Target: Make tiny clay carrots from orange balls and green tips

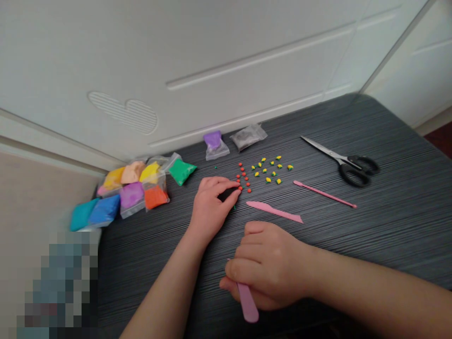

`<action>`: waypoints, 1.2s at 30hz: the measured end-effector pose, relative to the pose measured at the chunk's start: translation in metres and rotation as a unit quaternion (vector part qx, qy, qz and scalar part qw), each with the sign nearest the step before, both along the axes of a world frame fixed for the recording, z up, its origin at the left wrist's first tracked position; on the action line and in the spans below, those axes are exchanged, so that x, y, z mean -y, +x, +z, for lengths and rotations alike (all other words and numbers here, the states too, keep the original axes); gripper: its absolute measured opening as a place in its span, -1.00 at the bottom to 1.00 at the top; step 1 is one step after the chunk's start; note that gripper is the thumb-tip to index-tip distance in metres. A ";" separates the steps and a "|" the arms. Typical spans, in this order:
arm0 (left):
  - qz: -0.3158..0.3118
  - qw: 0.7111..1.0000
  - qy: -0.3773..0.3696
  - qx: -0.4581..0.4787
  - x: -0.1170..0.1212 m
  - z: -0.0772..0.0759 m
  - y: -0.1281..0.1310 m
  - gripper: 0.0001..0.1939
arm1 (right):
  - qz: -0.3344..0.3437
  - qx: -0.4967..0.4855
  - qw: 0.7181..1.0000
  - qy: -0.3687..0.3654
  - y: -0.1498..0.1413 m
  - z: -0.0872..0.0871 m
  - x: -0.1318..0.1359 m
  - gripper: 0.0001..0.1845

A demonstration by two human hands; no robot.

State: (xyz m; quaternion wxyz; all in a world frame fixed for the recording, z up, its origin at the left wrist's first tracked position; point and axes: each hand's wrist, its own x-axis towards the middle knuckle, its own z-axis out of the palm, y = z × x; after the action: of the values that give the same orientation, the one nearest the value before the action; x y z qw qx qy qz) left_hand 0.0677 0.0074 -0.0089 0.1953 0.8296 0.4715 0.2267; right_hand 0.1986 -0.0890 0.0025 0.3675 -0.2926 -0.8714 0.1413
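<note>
My left hand reaches to the small orange-red clay balls on the dark table. Its thumb and index finger close on one orange-red clay ball at the near left of the group, which has a speck of green beside it. My right hand is wrapped round a pink clay tool, its broad rounded end pointing toward me and its other end mostly hidden in the fist. Just beyond this hand lies a pink clay knife. Several yellow clay pieces with green bits lie right of the orange-red balls.
Black-handled scissors and a thin pink clay tool lie at the right. Bags of coloured clay cluster at the left, with a green one beside them. Purple and grey bags sit near the white panel.
</note>
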 end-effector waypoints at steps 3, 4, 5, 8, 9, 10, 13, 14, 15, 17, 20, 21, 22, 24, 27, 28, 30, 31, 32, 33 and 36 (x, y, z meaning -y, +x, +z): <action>0.010 1.000 -0.011 0.011 0.000 0.000 -0.001 -0.82 | 0.002 -0.001 1.000 0.003 0.000 0.001 0.000 -0.82; 0.014 1.000 -0.013 0.015 -0.001 0.000 -0.002 -0.82 | 0.002 -0.003 1.000 0.005 0.000 0.001 0.000 -0.82; 0.017 1.000 -0.014 0.018 -0.001 -0.001 -0.002 -0.82 | 0.002 -0.004 1.000 0.006 0.000 0.001 0.000 -0.82; 0.021 1.000 -0.011 0.020 -0.001 -0.001 -0.003 -0.83 | 0.001 -0.004 1.000 0.005 0.000 0.001 0.000 -0.82; 0.019 1.000 -0.010 0.019 -0.001 -0.001 -0.003 -0.83 | 0.001 -0.003 1.000 0.004 0.000 0.001 0.000 -0.82; 0.017 1.000 -0.009 0.018 -0.001 -0.001 -0.002 -0.83 | 0.002 -0.003 1.000 0.003 0.000 0.001 0.000 -0.82; 0.013 1.000 -0.007 0.016 -0.001 -0.001 -0.002 -0.83 | 0.003 -0.001 1.000 0.002 0.000 0.001 -0.001 -0.82; 0.013 1.000 -0.006 0.014 -0.001 0.000 -0.001 -0.83 | 0.003 -0.001 1.000 0.002 0.000 0.001 -0.001 -0.82; 0.012 1.000 -0.006 0.011 0.000 0.000 -0.001 -0.83 | 0.003 -0.001 1.000 0.003 0.000 0.001 -0.001 -0.82; 0.009 1.000 -0.006 0.006 0.000 0.000 -0.001 -0.83 | 0.004 -0.001 1.000 0.004 0.001 0.001 -0.001 -0.82; 0.007 1.000 -0.006 0.002 -0.001 0.000 0.000 -0.83 | 0.005 0.004 1.000 0.001 0.001 0.001 -0.001 -0.82; 0.006 1.000 -0.007 0.001 -0.001 0.000 0.000 -0.84 | 0.005 0.006 1.000 0.000 0.001 0.001 0.000 -0.82; 0.006 1.000 -0.007 0.000 -0.001 0.000 0.000 -0.84 | 0.005 0.007 1.000 0.000 0.001 0.001 0.000 -0.82; 0.006 1.000 -0.007 -0.001 -0.001 0.000 0.000 -0.84 | 0.005 0.006 1.000 0.003 0.001 0.001 0.000 -0.82; 0.007 1.000 -0.006 0.001 -0.001 0.000 0.000 -0.83 | 0.003 0.007 1.000 0.004 0.000 0.001 0.000 -0.82; 0.007 1.000 -0.006 0.001 -0.001 0.000 0.000 -0.83 | 0.003 0.007 1.000 0.003 0.000 0.001 0.000 -0.82; 0.009 1.000 -0.006 0.002 -0.001 0.000 -0.001 -0.83 | 0.001 0.006 1.000 0.000 0.000 0.001 0.000 -0.81; 0.010 1.000 -0.006 0.002 -0.001 0.000 -0.001 -0.83 | 0.002 0.004 1.000 -0.002 0.000 0.001 0.000 -0.81; 0.012 1.000 -0.006 0.002 -0.001 0.000 -0.001 -0.83 | 0.002 0.002 1.000 -0.003 0.000 0.001 0.000 -0.81; 0.014 1.000 -0.006 0.003 -0.001 0.000 -0.001 -0.83 | 0.003 0.001 1.000 -0.006 0.000 0.001 0.000 -0.81; 0.019 1.000 -0.005 0.012 0.000 -0.001 -0.001 -0.83 | 0.006 0.001 1.000 -0.011 0.000 0.001 -0.001 -0.79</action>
State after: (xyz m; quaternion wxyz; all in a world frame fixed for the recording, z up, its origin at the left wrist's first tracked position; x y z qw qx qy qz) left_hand 0.0665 0.0079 -0.0096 0.2004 0.8168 0.4858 0.2381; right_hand 0.1989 -0.0883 0.0038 0.3622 -0.2920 -0.8719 0.1529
